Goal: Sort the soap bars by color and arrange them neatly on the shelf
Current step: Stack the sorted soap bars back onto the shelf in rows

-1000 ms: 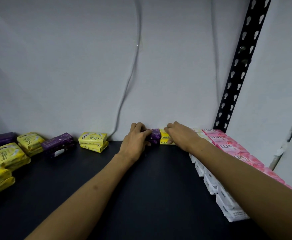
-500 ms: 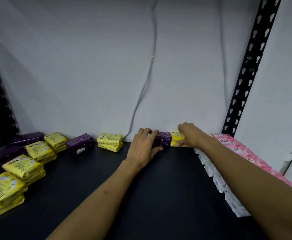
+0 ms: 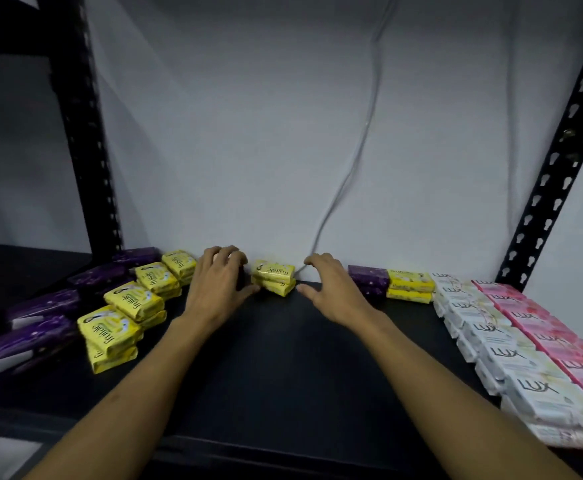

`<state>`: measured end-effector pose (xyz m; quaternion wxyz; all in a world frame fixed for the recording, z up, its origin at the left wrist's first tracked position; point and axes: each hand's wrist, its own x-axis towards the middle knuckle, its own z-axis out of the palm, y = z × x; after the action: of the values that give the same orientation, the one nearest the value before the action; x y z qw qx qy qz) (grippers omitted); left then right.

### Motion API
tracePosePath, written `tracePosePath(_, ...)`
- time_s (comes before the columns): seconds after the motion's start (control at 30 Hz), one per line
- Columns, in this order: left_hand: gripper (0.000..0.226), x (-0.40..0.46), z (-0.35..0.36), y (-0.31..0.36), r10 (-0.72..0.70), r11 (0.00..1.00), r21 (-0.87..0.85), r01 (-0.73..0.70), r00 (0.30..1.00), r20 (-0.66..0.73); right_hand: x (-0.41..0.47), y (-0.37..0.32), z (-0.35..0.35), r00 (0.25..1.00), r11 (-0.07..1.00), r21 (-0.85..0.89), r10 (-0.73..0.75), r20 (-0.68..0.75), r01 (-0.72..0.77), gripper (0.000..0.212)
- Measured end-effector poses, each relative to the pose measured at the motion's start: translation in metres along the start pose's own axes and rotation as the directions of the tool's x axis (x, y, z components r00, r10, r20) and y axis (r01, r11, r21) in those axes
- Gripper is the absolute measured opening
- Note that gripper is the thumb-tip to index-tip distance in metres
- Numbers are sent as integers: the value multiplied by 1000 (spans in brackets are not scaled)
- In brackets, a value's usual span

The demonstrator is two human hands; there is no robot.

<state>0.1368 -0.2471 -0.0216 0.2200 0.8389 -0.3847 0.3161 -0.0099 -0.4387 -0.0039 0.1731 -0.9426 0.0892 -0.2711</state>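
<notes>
A stack of two yellow soap bars [image 3: 273,280] sits at the back middle of the black shelf [image 3: 269,368]. My left hand [image 3: 218,286] lies just left of it, over a purple soap bar [image 3: 240,280] that is mostly hidden; the fingers curl over its far edge and the thumb reaches toward the yellow stack. My right hand [image 3: 331,293] hovers right of the yellow stack, fingers spread, holding nothing. Further right, a purple stack [image 3: 368,280] and a yellow stack [image 3: 410,286] stand side by side against the wall.
Rows of white soap boxes [image 3: 497,351] and pink soap boxes [image 3: 556,337] run along the right side. On the left lie several yellow stacks [image 3: 133,301] and purple bars [image 3: 42,306]. Black uprights [image 3: 86,140] frame the shelf; a grey cable [image 3: 356,161] hangs down the wall.
Both hands have left the purple and yellow stacks at the back right and moved left to the loose purple bar and yellow stack. The view has swung left.
</notes>
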Motion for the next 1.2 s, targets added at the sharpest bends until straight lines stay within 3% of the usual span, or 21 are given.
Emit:
tracePosePath(0.17,75,1,-2,-38,-108,994,-6,109,990,89,11,-16,49,999,999,44,-11,-42,13,65)
tracePosePath(0.33,79,9,4,-41,-197,962,-128,242,938,286,25,-4,67,999,994,106,-27,-40,31,60)
tracePosePath(0.53,54,14,7,-49,-201,973,-57,222,946,255,30,0,70,999,988,151,-39,-17,42,47)
tracePosePath(0.83,49,17,0,-41,-144,976,197,94,956,256,9,-1,59,998,979,201,32,-53,-21,39)
tracePosePath(1.1,38,11,-4,-37,-105,992,-37,119,957,269,-31,7,24,996,975,209,84,-30,-76,37)
tracePosePath(1.2,35,9,-8,-32,-117,990,-43,132,960,254,-51,17,6,993,977,179,117,-19,-112,39)
